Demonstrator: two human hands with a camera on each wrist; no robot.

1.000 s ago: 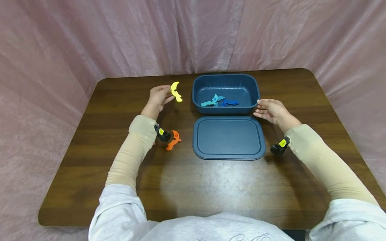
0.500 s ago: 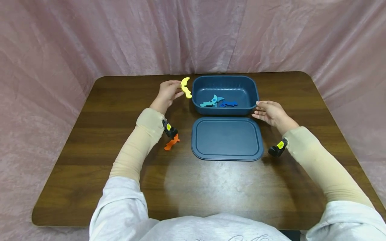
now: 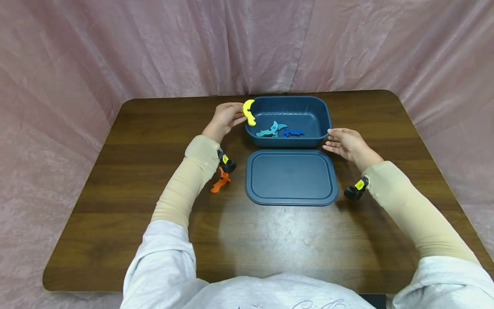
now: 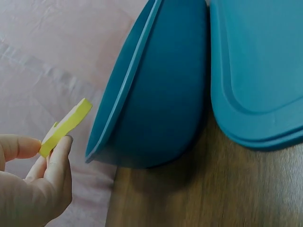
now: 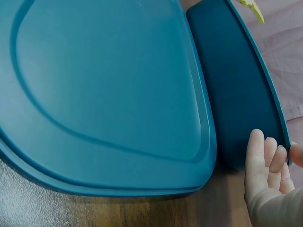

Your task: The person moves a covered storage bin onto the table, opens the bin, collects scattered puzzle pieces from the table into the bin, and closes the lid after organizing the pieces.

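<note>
The left hand [image 3: 227, 116] pinched a yellow curved piece [image 3: 248, 111] between thumb and fingertips, holding it just above the left rim of the blue tub [image 3: 326, 116]. The right hand [image 3: 345, 143] lay with straight fingers against the tub's right wall, gripping nothing. Inside the tub rested a teal piece [image 3: 270, 129] and a dark blue piece [image 3: 292, 132]. The tub's lid [image 3: 291, 177] lay flat on the wooden table [image 3: 115, 206], just in front of the tub. An orange piece [image 3: 221, 181] lay on the table beside the left forearm.

Probable faults: the yellow piece was held at one end only, so a loose pinch could let it drop outside the rim. The piece might also catch on the rim and tip out. The left forearm passed close to the orange piece and might sweep it along the table.

Markings: small yellow tags showed on both wrist devices, too small to read. Faint script on the grey garment was cut off and illegible.
</note>
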